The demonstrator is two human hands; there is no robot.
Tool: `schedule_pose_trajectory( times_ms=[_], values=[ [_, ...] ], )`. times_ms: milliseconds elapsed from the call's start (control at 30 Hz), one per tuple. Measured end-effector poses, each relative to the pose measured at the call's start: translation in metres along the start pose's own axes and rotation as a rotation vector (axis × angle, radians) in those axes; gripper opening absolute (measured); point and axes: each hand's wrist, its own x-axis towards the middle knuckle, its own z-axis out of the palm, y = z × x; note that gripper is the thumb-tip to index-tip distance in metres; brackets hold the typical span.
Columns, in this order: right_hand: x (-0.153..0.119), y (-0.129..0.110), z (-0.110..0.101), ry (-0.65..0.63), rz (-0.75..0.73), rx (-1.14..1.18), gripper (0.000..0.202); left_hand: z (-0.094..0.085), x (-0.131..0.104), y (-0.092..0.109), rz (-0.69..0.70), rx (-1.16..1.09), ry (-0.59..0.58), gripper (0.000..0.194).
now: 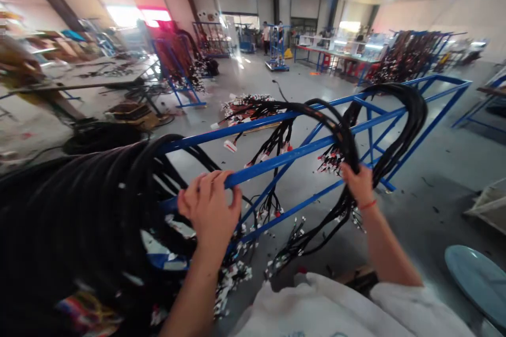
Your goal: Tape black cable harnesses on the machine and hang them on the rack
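My left hand (pixel 211 205) is closed over the near top bar of a blue metal rack (pixel 292 155). Farther right, my right hand (pixel 359 184) grips a black wiring harness (pixel 342 134) that is draped over the rack's two top bars. Its branched ends with small white connectors (pixel 282 260) hang down on my side. Beyond my right hand another black harness bundle (pixel 413 110) loops over the bars. Left of my left hand, many thick black harness loops (pixel 118 195) hang packed side by side.
A heap of harnesses with white connectors (pixel 253 105) lies on the floor behind the rack. A worktable (pixel 98 78) stands at the left, with a person (pixel 31 73) beside it. Another loaded rack (pixel 411 55) is at the back right. A round bluish stool top (pixel 476 279) is at the lower right.
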Motion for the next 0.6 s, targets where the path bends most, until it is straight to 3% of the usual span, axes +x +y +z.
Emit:
schedule_pose_trajectory(
  times_ms=[100, 167, 200, 233, 300, 367, 400, 433, 500, 600],
  values=[
    [-0.052, 0.015, 0.019, -0.402, 0.079, 0.187, 0.069, 0.001, -0.005, 0.015, -0.075, -0.071, 0.079, 0.021],
    [-0.059, 0.018, 0.016, -0.621, 0.087, 0.189, 0.072, 0.013, -0.017, 0.041, -0.113, -0.283, 0.049, 0.025],
    [-0.054, 0.015, 0.010, -0.667, 0.041, 0.122, 0.068, 0.023, -0.023, 0.058, -0.125, -0.444, -0.031, 0.030],
    [-0.044, 0.010, 0.003, -0.650, -0.051, 0.031, 0.063, 0.036, -0.028, 0.077, -0.134, -0.622, -0.152, 0.036],
    [-0.017, -0.012, -0.008, -0.459, -0.323, -0.130, 0.047, 0.064, -0.030, 0.115, -0.191, -0.944, -0.455, 0.045],
    [0.014, -0.043, -0.003, -0.215, -0.569, -0.228, 0.039, 0.089, -0.023, 0.146, -0.206, -1.088, -0.607, 0.043],
    [0.028, -0.060, 0.006, -0.156, -0.646, -0.275, 0.040, 0.098, -0.018, 0.157, -0.207, -1.108, -0.633, 0.041],
    [0.041, -0.075, 0.018, -0.153, -0.686, -0.348, 0.043, 0.104, -0.012, 0.165, -0.212, -1.110, -0.633, 0.039],
    [0.066, -0.100, 0.046, -0.272, -0.689, -0.515, 0.044, 0.109, -0.004, 0.171, -0.255, -1.122, -0.602, 0.034],
    [0.109, -0.113, 0.063, -0.423, -0.630, -0.672, 0.040, 0.098, -0.001, 0.158, -0.427, -1.275, -0.613, 0.030]
  ],
)
